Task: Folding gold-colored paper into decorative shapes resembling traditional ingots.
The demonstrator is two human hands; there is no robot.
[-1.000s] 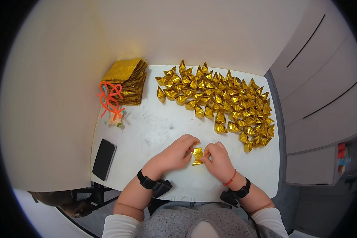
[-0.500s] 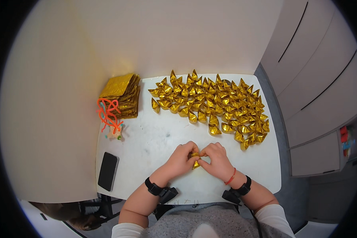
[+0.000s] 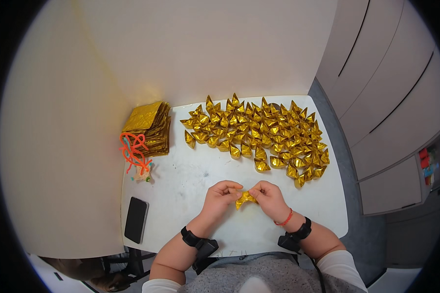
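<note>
A small piece of folded gold paper (image 3: 245, 198), bent into an arch with pointed ends, is between my hands just above the near part of the white table. My left hand (image 3: 221, 199) pinches its left side with thumb and fingertips. On the other side, my right hand (image 3: 271, 200) grips it between thumb and index finger. Beyond my hands stand many finished gold paper ingots (image 3: 261, 128), boat-shaped with pointed tips and crowded together. A thick stack of flat gold paper sheets (image 3: 144, 117) lies at the far left of the table.
Orange pipe cleaners (image 3: 134, 151) and a small beige ornament (image 3: 143, 172) sit in front of the stack. A black phone (image 3: 137, 219) lies near the left edge of the white table (image 3: 190, 176). Walls rise behind and left; drawers (image 3: 391, 195) stand to the right beyond a floor gap.
My hands have moved slightly apart, and the gold paper between them now shows more, spread into an arch. The whole view has shifted a little.
</note>
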